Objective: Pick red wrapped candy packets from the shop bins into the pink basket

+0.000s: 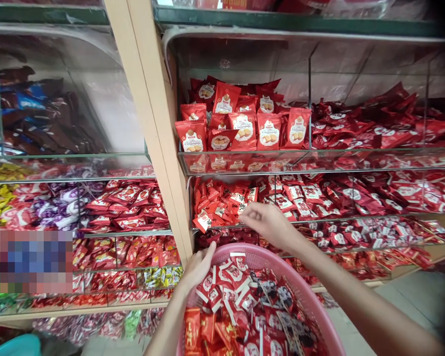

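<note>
Right hand (267, 223) just below front edge of glass shelf, fingers bunched, any pinched packet unclear. Red packets (217, 205) fill bin beside it. Left hand (198, 267) curls over rim of pink basket (254, 248); little room between rim and shelf.

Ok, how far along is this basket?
Done: the pink plastic basket already holds a deep pile of red-and-white candy packets. In hand: the right hand is at the red packets on the shelf, the left hand at the basket's rim. Left: the glass shelf bins look well stocked.
</note>
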The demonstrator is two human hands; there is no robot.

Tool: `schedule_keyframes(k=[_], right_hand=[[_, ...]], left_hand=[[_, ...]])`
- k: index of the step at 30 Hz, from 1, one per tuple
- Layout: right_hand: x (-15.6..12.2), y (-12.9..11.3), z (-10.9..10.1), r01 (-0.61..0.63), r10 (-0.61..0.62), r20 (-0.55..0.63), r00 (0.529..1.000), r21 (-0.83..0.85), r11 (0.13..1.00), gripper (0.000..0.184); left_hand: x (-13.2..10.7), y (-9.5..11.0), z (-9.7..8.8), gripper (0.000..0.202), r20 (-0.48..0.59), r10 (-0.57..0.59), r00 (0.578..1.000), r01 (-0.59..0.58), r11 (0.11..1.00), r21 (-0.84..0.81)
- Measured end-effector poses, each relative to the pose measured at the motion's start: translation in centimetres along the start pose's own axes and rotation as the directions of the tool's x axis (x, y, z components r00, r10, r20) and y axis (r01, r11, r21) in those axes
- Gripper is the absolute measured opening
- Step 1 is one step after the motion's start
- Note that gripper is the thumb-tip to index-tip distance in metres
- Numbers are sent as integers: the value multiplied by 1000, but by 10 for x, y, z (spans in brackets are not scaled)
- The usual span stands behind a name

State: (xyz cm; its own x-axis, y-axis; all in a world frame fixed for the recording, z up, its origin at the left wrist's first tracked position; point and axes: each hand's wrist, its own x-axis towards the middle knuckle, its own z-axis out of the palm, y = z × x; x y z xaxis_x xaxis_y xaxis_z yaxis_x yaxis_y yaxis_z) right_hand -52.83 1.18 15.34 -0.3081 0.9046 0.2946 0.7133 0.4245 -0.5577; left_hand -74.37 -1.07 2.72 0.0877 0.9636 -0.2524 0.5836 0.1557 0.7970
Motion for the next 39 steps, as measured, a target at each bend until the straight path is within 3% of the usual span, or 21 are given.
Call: schedule_keyframes(k=[3,6,9,13,15,18,21,24,27,34,36,39], right_hand=[[21,-1,-7,52,-87,-142,986,-240,969,24],[22,-11,6,212,-236,-59,970,-270,939,37],[14,-30,32,381,-398,-8,918,-272,884,51],[20,-40,57,485,-506,-15,863,-258,835,28],[29,-32,55,428,-442,-138,886,-121,896,25],[42,-13,37,256,-176,-326,929,218,942,25],[46,1,19,110,39,-361,932,382,918,27],[37,4,19,166,-94,-324,942,205,965,29],[28,3,29,252,-267,-176,948,-105,962,38],[48,3,32,198,-174,96,980,-382,903,79],[60,5,32,229,-183,144,972,-436,871,79],[75,12,34,188,-185,55,981,-494,849,63]], left_hand=[[0,-2,0,69,27,52,998,-52,999,6],[1,-4,0,68,24,65,998,-65,998,-2],[4,-6,2,69,0,78,997,-78,997,-6],[6,-9,4,73,1,100,995,-100,995,-12],[5,-10,4,72,2,95,996,-94,996,-6],[3,-9,2,73,2,68,998,-68,998,18],[1,-7,1,74,7,57,998,-58,998,34],[0,-6,0,71,18,66,998,-67,998,12],[0,-6,0,69,15,76,997,-76,997,-22],[1,-9,2,69,1,77,997,-77,997,-17],[1,-9,2,68,0,82,997,-82,996,-22],[1,-9,2,71,-2,73,997,-73,997,-20]])
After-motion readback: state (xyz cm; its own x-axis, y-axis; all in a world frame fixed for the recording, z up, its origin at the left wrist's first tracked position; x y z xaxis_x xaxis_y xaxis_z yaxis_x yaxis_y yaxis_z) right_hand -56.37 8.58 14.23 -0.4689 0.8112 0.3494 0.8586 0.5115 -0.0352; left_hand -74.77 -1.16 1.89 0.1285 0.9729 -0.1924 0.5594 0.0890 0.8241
